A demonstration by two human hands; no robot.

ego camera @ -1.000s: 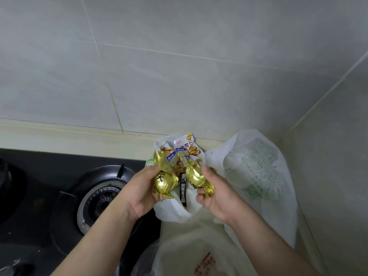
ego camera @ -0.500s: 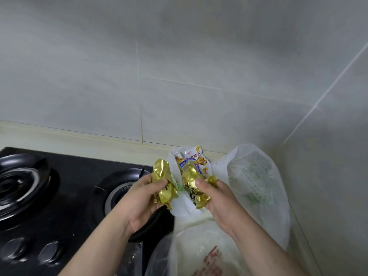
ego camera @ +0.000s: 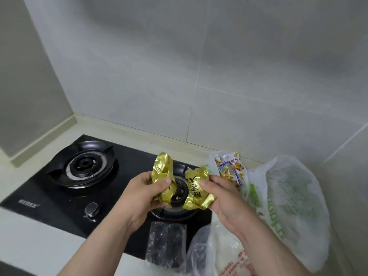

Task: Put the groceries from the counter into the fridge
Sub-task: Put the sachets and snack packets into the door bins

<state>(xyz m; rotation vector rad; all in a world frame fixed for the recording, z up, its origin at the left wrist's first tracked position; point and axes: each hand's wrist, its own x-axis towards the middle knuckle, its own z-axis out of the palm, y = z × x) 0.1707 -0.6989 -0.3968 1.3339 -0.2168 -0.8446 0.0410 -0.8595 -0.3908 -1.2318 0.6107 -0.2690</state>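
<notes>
Step in hand, as we read it: pickup done, carry not yet begun. The left hand (ego camera: 147, 196) grips one crumpled gold foil packet (ego camera: 162, 176), thumb across its front and fingers curled behind. The right hand (ego camera: 225, 198) grips a second gold packet (ego camera: 197, 190) the same way, with the black characters on its face turned toward us. Both packets are in the air above the right burner (ego camera: 179, 213) of the black gas hob (ego camera: 59, 196), just beside each other; we cannot tell whether they touch. Clock directions are taken from the two hands, with 12 pointing at the tiled wall. At 2 o'clock, close by, printed snack sachets (ego camera: 231, 170) poke from the mouth of a white plastic bag (ego camera: 294, 206), whose green-printed side bulges out toward 3 and 4. At 6 o'clock a clear plastic tray (ego camera: 165, 242) lies on the hob's near edge. At 5 o'clock a red-printed bag (ego camera: 219, 250) sits under the right forearm. The left burner (ego camera: 83, 166) is at 10 o'clock and a control knob (ego camera: 91, 209) at 8. The fridge is not in view. Judgement: the next move calls for turning from the counter with both packets. Neither hand is free, so opening a door would need both packets in one hand. Groceries remain in the bags, so the task looks early.
</notes>
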